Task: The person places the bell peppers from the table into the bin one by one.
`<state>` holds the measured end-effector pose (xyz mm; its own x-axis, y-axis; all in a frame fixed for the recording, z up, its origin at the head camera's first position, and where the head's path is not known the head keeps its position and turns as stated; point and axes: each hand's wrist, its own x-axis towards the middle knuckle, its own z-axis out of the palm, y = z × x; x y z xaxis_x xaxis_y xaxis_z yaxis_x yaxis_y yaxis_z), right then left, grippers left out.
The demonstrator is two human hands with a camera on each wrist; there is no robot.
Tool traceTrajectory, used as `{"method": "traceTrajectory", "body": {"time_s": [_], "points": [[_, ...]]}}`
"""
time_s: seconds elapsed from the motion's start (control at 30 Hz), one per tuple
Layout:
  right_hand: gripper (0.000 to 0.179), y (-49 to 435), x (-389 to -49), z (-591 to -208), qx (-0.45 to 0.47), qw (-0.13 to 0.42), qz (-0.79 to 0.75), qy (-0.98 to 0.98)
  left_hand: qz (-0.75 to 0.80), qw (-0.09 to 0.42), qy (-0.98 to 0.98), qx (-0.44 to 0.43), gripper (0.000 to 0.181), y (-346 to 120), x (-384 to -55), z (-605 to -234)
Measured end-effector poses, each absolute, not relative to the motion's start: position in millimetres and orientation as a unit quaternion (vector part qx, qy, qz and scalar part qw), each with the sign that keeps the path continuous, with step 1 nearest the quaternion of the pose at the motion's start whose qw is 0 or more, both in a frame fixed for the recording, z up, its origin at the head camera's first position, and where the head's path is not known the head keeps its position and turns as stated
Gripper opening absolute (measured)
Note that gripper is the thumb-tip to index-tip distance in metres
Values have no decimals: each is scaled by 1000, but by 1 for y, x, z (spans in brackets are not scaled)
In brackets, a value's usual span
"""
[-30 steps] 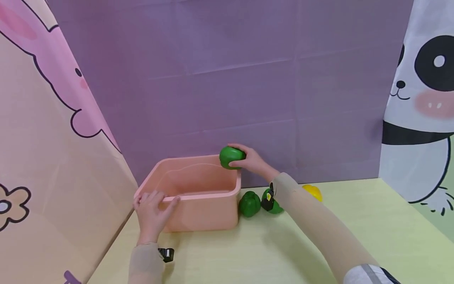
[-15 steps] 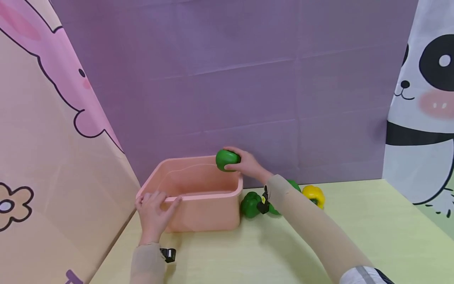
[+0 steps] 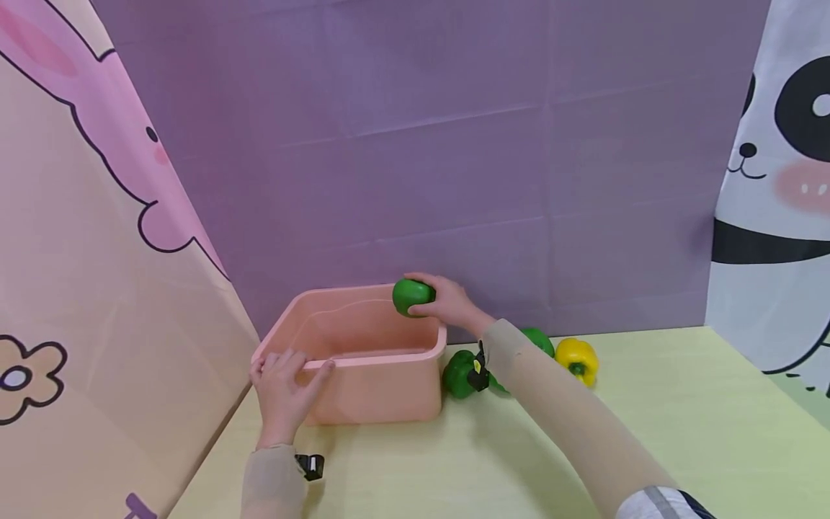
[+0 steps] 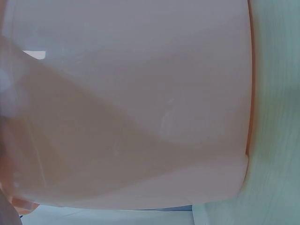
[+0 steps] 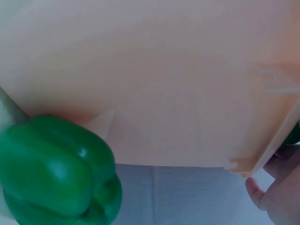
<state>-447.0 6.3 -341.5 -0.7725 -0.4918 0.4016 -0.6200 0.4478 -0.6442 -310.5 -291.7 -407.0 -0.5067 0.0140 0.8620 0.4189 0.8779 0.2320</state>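
Observation:
A green bell pepper (image 3: 408, 299) is held in my right hand (image 3: 452, 304) above the back right part of a pink plastic bin (image 3: 376, 393). The thumb lies on the pepper's near side and the fingers go over its top. My left hand (image 3: 282, 393) grips the bin's front left rim, its thumb along the edge. The bin's outer wall (image 4: 140, 93) fills most of the left wrist view. In the right wrist view, only a dark green sliver of the held pepper (image 5: 294, 135) shows, beside the right hand (image 5: 286, 194). The bin's floor is partly hidden.
Beside the bin's right wall sits a green bell pepper (image 3: 457, 375), large in the right wrist view. Behind the right forearm are another green pepper (image 3: 538, 340) and a partly hidden one. A yellow bell pepper (image 3: 577, 362) stands farther right. A purple cloth (image 3: 402, 144) hangs behind.
My right hand has moved slightly left and down with the green pepper, farther over the bin. More of the yellow pepper shows. The left hand keeps its place on the rim.

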Motion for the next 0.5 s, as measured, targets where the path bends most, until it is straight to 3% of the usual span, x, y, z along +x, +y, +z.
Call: {"method": "traceTrajectory", "body": {"time_s": [0.5], "points": [[64,3,-442,-343,315,78,335,-884,-213,475,-844,-131,33,-292,-309,-406]]}}
